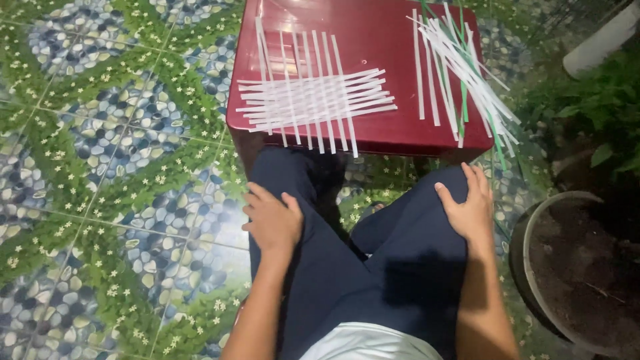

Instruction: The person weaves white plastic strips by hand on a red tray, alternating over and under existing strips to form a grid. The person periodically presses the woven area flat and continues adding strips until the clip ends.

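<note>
Both hands are open and hold nothing: the left hand [272, 223] and right hand [469, 208] rest flat on the knees. Ahead of them, white paper strips [313, 100] lie woven into a loose mat on a red stool [373, 40].

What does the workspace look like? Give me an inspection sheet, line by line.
Surface: dark red plastic stool used as a table.
Job's things: woven mat of white strips on the stool's left part; loose pile of white and green strips on its right, overhanging the edge.
Clutter: nothing seen.
Hands: left hand and right hand both rest open on the knees, holding nothing.
Cables: nothing seen.
Surroundings: patterned tile floor; soil-filled pot, green plants at right.
</note>
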